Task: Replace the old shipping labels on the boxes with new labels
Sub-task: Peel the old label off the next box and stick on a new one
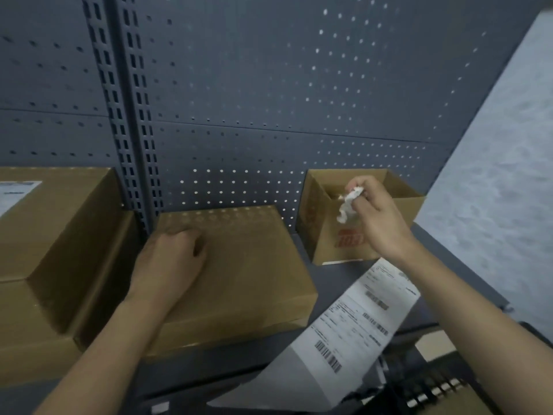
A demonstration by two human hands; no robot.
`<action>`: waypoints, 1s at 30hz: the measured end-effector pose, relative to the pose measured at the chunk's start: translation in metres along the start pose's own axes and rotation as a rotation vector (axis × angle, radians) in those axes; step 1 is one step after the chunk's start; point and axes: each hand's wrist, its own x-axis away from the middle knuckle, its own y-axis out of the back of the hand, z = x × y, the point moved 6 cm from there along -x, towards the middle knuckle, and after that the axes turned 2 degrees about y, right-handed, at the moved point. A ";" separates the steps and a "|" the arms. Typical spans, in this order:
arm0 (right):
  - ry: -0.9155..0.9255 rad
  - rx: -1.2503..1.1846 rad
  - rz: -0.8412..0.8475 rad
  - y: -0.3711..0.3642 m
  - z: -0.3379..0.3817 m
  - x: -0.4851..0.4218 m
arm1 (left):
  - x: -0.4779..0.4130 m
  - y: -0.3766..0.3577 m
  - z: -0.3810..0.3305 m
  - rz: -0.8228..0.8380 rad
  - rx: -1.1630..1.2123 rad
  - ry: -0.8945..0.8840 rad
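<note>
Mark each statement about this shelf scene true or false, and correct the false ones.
1. The right hand pinches a crumpled white paper. True.
2. The left hand lifts the flat box into the air. False: it rests on top of the box, which sits on the shelf.
3. The small box at the right is open at the top. True.
4. The flat box's top carries a label. False: its visible top is bare cardboard.
5. A label sheet with barcodes lies to the right of the flat box. True.
</note>
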 end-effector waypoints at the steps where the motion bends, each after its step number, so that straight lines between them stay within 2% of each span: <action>1: 0.023 0.010 -0.032 0.011 -0.002 -0.004 | 0.001 0.000 -0.005 0.011 0.013 -0.004; 6: 0.059 0.021 -0.192 0.058 -0.019 -0.020 | 0.003 -0.019 -0.054 0.058 0.157 -0.101; 10: 0.039 -0.014 -0.310 0.081 -0.035 -0.030 | 0.016 -0.038 -0.122 0.068 0.267 -0.310; 13: 0.027 0.027 -0.391 0.094 -0.045 -0.038 | 0.029 -0.054 -0.163 0.097 0.260 -0.480; 16: 0.017 0.102 -0.408 0.098 -0.048 -0.046 | 0.043 -0.069 -0.193 0.127 0.193 -0.571; 18: 0.023 0.135 -0.347 0.094 -0.050 -0.049 | 0.055 -0.078 -0.210 0.187 0.153 -0.575; 20: 0.008 0.174 -0.261 0.088 -0.055 -0.051 | 0.063 -0.091 -0.219 0.286 0.073 -0.506; 24: -0.018 0.290 -0.135 0.081 -0.069 -0.052 | 0.073 -0.107 -0.230 0.340 -0.177 -0.440; 26: -0.004 0.367 -0.126 0.081 -0.071 -0.051 | 0.077 -0.114 -0.233 0.400 -0.196 -0.410; 30: -0.022 0.318 -0.125 0.084 -0.082 -0.052 | 0.082 -0.137 -0.228 0.548 -0.206 -0.298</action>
